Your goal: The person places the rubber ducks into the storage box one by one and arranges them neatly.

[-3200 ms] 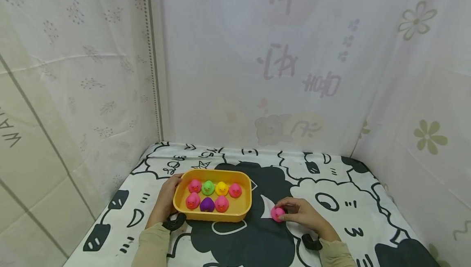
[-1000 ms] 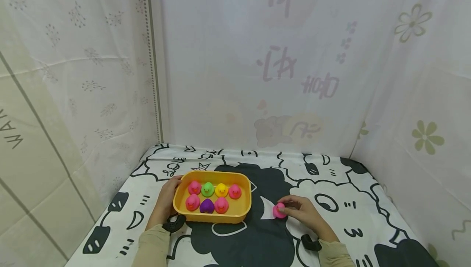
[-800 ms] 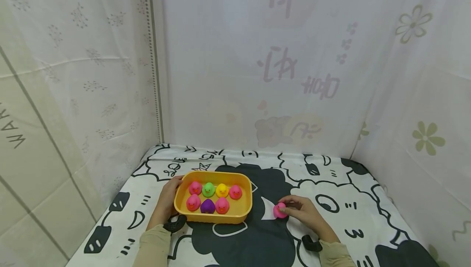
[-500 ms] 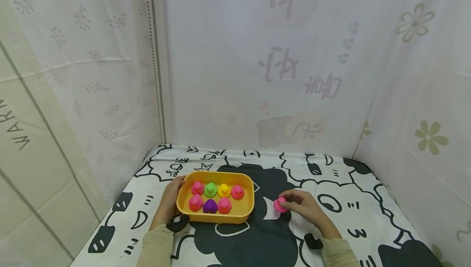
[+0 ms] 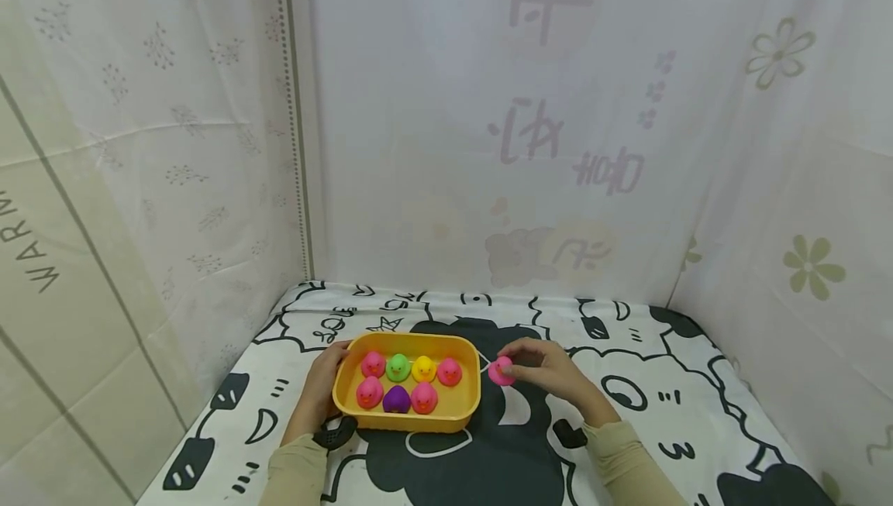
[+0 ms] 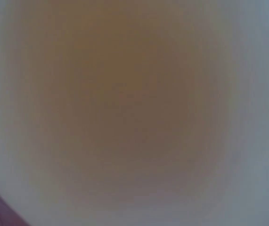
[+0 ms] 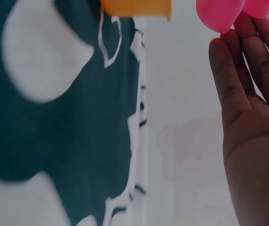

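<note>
My left hand (image 5: 322,386) holds the left end of a yellow tray (image 5: 418,422), its fingertips partly hidden at the rim. Several small toy ducks sit in two rows inside: pink ones, a green duck (image 5: 398,367), a yellow duck (image 5: 424,369) and a purple duck (image 5: 396,399). Just right of the tray, my right hand (image 5: 551,370) pinches a pink toy duck (image 5: 500,371) between thumb and fingers, raised off the cloth. In the right wrist view the pink duck shows at the fingertips, with a corner of the tray nearby. The left wrist view is only a blur.
A black-and-white cartoon cloth (image 5: 628,382) covers the table. Pale printed curtains (image 5: 432,142) enclose it at the back and both sides. Both wrists wear dark bands, and the sleeves are beige.
My right hand has lifted the pink duck off the cloth and carried it left and away from me, up to the tray's right side. My left hand and the tray stay put.
</note>
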Tool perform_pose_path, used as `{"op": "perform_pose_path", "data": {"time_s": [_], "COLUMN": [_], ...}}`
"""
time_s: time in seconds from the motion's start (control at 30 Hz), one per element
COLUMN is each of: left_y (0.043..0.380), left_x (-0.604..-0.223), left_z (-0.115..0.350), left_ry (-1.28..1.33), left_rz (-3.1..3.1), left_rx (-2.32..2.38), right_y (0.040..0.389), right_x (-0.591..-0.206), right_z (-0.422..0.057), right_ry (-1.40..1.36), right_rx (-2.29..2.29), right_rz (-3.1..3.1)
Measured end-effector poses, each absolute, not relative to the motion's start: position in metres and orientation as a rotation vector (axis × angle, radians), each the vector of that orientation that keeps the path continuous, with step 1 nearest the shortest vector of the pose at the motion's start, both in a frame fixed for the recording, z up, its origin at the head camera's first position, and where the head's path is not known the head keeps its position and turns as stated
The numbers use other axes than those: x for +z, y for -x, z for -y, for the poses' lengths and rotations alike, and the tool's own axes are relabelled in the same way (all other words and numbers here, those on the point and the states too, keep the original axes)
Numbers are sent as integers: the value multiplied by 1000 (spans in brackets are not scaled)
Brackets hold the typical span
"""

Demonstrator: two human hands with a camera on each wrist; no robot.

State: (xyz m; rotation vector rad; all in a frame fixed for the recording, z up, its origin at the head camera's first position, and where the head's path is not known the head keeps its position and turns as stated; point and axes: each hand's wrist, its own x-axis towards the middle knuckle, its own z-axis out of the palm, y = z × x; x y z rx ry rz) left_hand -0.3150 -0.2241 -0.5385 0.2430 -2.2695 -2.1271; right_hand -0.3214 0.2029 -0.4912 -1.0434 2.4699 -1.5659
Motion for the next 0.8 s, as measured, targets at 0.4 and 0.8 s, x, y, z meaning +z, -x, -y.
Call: {"op": "perform_pose_path", "data": {"time_s": [0.4,0.8], "left_y": [313,314], "left_x": [-542,-541], "left_z": [226,227], "left_ry": [-253,-248], "left_rz": [2254,2251], "left_rx": [-2140,-2144], "right_y": [339,342], "right_x": [-482,-487], "right_z": [-156,-121], "right_ry": [1233,1278], "right_rx": [-1403,-1008], "right_rz": [-2390,-2457]}}
